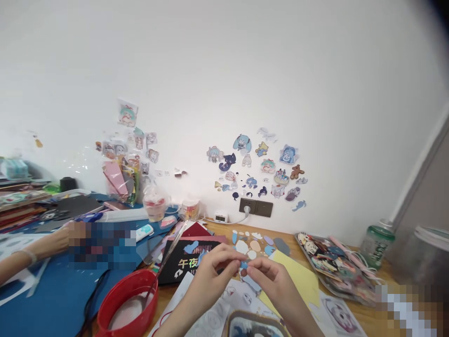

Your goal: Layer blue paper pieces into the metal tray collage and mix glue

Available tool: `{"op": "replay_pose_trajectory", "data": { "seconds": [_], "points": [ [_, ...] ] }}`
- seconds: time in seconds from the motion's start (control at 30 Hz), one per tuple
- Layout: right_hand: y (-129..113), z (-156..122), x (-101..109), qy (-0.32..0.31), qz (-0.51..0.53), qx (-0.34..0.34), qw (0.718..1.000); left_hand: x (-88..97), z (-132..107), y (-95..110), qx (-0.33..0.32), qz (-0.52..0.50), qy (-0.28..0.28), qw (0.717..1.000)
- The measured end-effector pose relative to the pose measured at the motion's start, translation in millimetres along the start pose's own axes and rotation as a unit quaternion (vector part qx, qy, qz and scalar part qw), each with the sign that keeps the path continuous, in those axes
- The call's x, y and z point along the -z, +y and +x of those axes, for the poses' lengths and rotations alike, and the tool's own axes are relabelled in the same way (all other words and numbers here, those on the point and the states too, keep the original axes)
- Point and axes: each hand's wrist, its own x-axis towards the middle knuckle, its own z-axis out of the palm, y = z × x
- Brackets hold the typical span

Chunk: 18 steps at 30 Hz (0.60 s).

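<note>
My left hand (215, 269) and my right hand (271, 276) meet above the wooden desk, fingertips pinched close together. Between them is a small blue piece (244, 265), perhaps cut paper; its full shape is covered by my fingers. Just beyond lie several flat cut-out shapes (242, 247) in white, tan and blue. Under my hands are white sheets with line drawings (213, 318). A yellow sheet (301, 283) lies beneath and beyond my right hand. Near my left hand is a black booklet (173, 267) with coloured lettering and blue scraps on it.
A red round container (128, 304) with a long-handled tool stands front left. At the bottom is a rimmed tray (235, 323). A sticker-filled tray (333, 267) and green jar (377, 243) stand right. Another person's hand (58, 238) rests over the blue mat (52, 299). Stickers cover the wall behind.
</note>
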Motion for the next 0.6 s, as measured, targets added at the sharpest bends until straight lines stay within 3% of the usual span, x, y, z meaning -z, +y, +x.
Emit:
{"op": "replay_pose_trajectory", "data": {
  "seconds": [0.2,0.4,0.6],
  "points": [
    [-12.6,-10.1,5.8,-0.082,0.007,0.034,0.996,-1.1,-6.4,11.8,0.035,-0.056,0.003,0.998],
    [-19.4,-16.3,1.7,-0.012,-0.021,0.07,0.997,2.7,-12.4,19.1,0.073,-0.105,-0.029,0.991],
    [-14.0,-16.1,2.5,-0.005,-0.073,0.09,0.993,-0.2,-12.3,26.4,0.107,-0.172,-0.036,0.979]
  ]
}}
